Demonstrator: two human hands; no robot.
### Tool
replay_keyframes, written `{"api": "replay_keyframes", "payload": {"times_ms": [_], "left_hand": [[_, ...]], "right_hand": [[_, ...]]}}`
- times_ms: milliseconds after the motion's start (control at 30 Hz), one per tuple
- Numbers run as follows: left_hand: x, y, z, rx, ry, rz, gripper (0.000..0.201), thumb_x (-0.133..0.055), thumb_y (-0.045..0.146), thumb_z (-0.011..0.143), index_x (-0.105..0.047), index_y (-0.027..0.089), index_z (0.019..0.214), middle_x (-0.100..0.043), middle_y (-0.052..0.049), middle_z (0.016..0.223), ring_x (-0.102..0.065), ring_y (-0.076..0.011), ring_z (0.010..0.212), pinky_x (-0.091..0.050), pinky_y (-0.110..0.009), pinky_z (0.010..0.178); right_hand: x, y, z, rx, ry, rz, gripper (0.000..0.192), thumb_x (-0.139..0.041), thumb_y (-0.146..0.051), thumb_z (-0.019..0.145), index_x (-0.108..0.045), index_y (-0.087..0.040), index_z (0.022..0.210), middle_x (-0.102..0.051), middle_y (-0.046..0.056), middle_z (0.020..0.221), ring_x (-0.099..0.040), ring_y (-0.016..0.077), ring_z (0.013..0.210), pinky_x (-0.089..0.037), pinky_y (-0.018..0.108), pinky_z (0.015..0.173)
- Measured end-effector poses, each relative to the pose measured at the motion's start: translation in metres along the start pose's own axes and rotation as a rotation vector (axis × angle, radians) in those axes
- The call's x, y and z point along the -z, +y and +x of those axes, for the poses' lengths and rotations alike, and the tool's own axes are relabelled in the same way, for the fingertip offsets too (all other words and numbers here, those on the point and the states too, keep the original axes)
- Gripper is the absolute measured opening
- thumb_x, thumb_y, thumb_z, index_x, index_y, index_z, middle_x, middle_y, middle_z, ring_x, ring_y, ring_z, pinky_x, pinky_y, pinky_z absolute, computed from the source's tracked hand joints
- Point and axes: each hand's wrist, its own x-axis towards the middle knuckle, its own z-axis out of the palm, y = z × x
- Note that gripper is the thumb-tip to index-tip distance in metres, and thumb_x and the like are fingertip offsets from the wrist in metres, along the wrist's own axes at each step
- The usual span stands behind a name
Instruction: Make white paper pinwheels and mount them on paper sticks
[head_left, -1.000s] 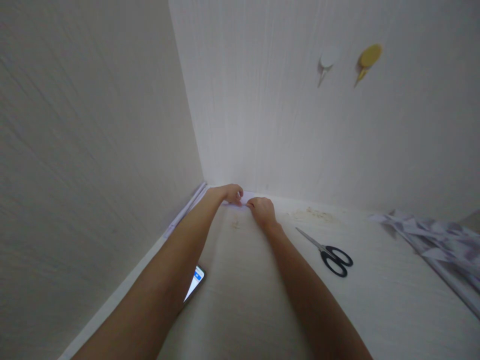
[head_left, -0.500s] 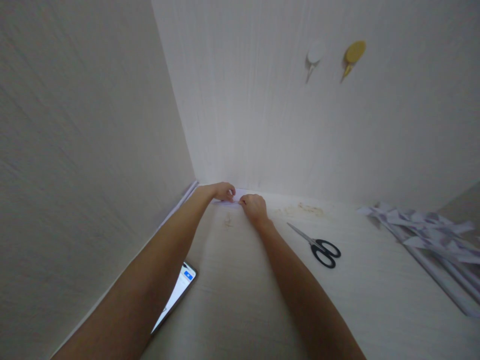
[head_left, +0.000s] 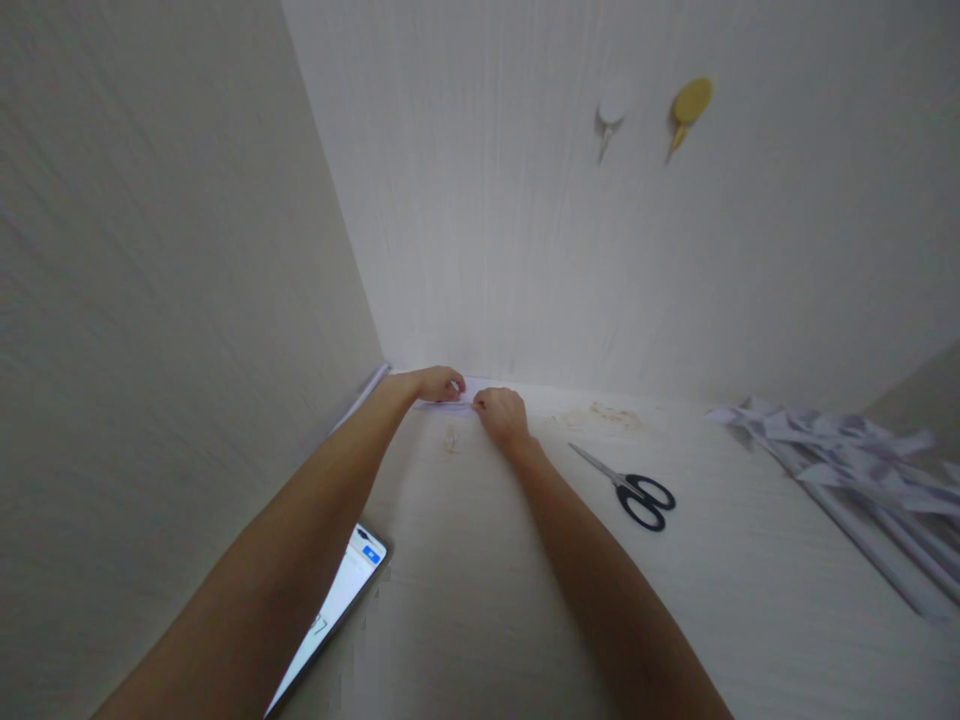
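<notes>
A pale lilac-white sheet of paper [head_left: 477,385] lies at the back of the white surface, against the wall. My left hand [head_left: 441,384] rests at its left part, fingers curled inward with the thumb near the index finger. Just to the right, my right hand [head_left: 502,410] pinches the paper's near edge between thumb and finger. The two hands are a small gap apart. Much of the paper is hidden beneath them. Black-handled scissors [head_left: 630,490] lie slightly open to the right of my right forearm, blades pointing toward the back.
A phone [head_left: 330,610] with a lit screen lies partly under my left forearm. White paper rods [head_left: 862,540] with ragged paper ends are piled at the right. Another rod [head_left: 361,395] runs along the left wall. Two hooks, white [head_left: 610,108] and yellow [head_left: 691,100], are on the back wall.
The whole view has shifted slightly, so things appear a little further left. My hands keep nearly the same place on the paper, with only small finger movement.
</notes>
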Motion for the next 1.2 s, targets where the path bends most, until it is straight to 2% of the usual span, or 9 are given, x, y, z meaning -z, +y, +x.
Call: {"api": "replay_keyframes", "payload": {"times_ms": [167, 467, 667, 800, 933, 1033, 1200], "left_hand": [[-0.002, 0.003, -0.001, -0.024, 0.038, 0.046, 0.025, -0.049, 0.017, 0.072, -0.058, 0.015, 0.095, -0.064, -0.005, 0.09, -0.056, -0.0113, 0.078, -0.038, -0.017, 0.068], [-0.001, 0.015, -0.007, -0.001, 0.04, 0.15, 0.031, -0.046, 0.012, 0.072, -0.056, 0.013, 0.102, -0.064, -0.007, 0.094, -0.058, -0.0122, 0.08, -0.039, -0.017, 0.069], [-0.003, 0.027, -0.008, 0.003, 0.054, 0.255, 0.02, -0.048, 0.012, 0.071, -0.063, 0.012, 0.084, -0.064, -0.011, 0.09, -0.058, -0.0185, 0.083, -0.04, -0.023, 0.073], [-0.014, 0.039, -0.009, 0.055, 0.133, 0.321, 0.024, -0.041, 0.016, 0.077, -0.063, 0.009, 0.083, -0.062, -0.017, 0.091, -0.058, -0.0223, 0.087, -0.041, -0.028, 0.075], [-0.02, 0.05, -0.013, 0.119, 0.221, 0.379, 0.024, -0.039, 0.015, 0.079, -0.061, 0.01, 0.087, -0.062, -0.015, 0.09, -0.058, -0.0206, 0.087, -0.043, -0.027, 0.072], [-0.01, 0.058, -0.021, 0.164, 0.313, 0.425, 0.026, -0.037, 0.013, 0.08, -0.062, 0.009, 0.086, -0.063, -0.016, 0.086, -0.059, -0.0221, 0.084, -0.044, -0.029, 0.068], [0.026, 0.083, -0.044, 0.162, 0.496, 0.487, 0.028, -0.035, 0.015, 0.081, -0.062, 0.009, 0.087, -0.063, -0.017, 0.084, -0.059, -0.0242, 0.084, -0.043, -0.033, 0.067]], "right_hand": [[-0.001, 0.0, 0.0, -0.01, 0.009, 0.009, 0.025, -0.04, -0.023, 0.081, -0.064, -0.02, 0.086, -0.066, 0.008, 0.086, -0.058, 0.0171, 0.079, -0.039, 0.025, 0.067], [-0.006, 0.003, 0.002, -0.016, 0.05, 0.033, 0.022, -0.042, -0.023, 0.08, -0.064, -0.02, 0.082, -0.066, 0.006, 0.084, -0.057, 0.0167, 0.075, -0.038, 0.026, 0.065], [-0.004, 0.005, 0.0, -0.006, 0.114, 0.066, 0.015, -0.044, -0.024, 0.08, -0.057, -0.017, 0.081, -0.062, 0.006, 0.085, -0.054, 0.0167, 0.08, -0.037, 0.025, 0.067], [0.001, 0.001, -0.005, 0.025, 0.164, 0.101, 0.013, -0.048, -0.024, 0.078, -0.05, -0.017, 0.09, -0.057, 0.007, 0.094, -0.049, 0.017, 0.088, -0.035, 0.024, 0.072], [0.007, -0.003, -0.014, 0.039, 0.169, 0.138, 0.011, -0.05, -0.018, 0.076, -0.049, -0.018, 0.087, -0.056, 0.007, 0.091, -0.049, 0.018, 0.086, -0.036, 0.025, 0.073], [0.017, 0.001, -0.027, 0.025, 0.169, 0.174, 0.012, -0.052, -0.015, 0.073, -0.05, -0.018, 0.085, -0.056, 0.007, 0.09, -0.049, 0.0191, 0.085, -0.037, 0.027, 0.072], [0.042, 0.019, -0.057, -0.041, 0.189, 0.297, 0.012, -0.052, -0.013, 0.071, -0.05, -0.018, 0.082, -0.057, 0.007, 0.088, -0.05, 0.0194, 0.084, -0.038, 0.03, 0.072]]}}
